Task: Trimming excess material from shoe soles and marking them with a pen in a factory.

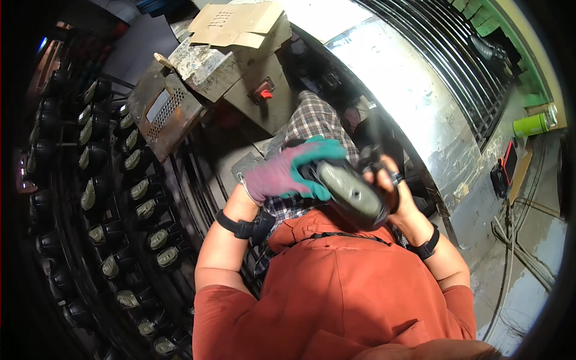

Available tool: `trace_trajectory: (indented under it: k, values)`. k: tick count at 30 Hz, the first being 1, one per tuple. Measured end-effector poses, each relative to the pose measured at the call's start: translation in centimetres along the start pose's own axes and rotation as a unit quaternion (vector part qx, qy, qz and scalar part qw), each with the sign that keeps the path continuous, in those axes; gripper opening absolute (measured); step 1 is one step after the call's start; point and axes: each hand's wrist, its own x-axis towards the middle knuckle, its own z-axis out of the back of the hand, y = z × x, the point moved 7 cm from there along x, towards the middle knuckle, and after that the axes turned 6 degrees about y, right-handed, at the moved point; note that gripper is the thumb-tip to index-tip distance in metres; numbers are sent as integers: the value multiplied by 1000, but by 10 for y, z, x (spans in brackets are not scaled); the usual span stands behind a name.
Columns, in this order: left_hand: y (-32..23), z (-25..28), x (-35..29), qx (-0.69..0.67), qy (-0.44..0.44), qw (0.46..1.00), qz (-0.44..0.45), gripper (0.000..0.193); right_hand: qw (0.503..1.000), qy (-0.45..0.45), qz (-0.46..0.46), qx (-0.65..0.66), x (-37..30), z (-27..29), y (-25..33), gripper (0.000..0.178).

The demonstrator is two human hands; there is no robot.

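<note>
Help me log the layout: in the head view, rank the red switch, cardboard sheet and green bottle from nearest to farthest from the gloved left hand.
From the left hand:
1. Red switch, above it on the grey box.
2. Cardboard sheet, higher, at the top.
3. Green bottle, far right.

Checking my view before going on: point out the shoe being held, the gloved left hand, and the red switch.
shoe [351, 193]: head view, on its grey sole.
gloved left hand [282, 175]: head view, back of glove.
red switch [266, 93]: head view, on the red button.

Purple-and-teal glove; black shoe, grey-green insole; orange shirt; plaid cloth; red switch.
</note>
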Motion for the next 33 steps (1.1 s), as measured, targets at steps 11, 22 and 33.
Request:
trace_trajectory:
  k: [11,22,33]
  values:
    - [53,-86,-60,-429,-409,779,202,39,961,125,-31,-244,31,-47,-24,49]
    - [-20,-90,-192,-409,-690,592,81,48,899,263,-23,-349,47,-93,-39,48]
    - [15,-172,-512,-167,-950,245,95,26,895,276,28,-349,36,-94,-37,42]
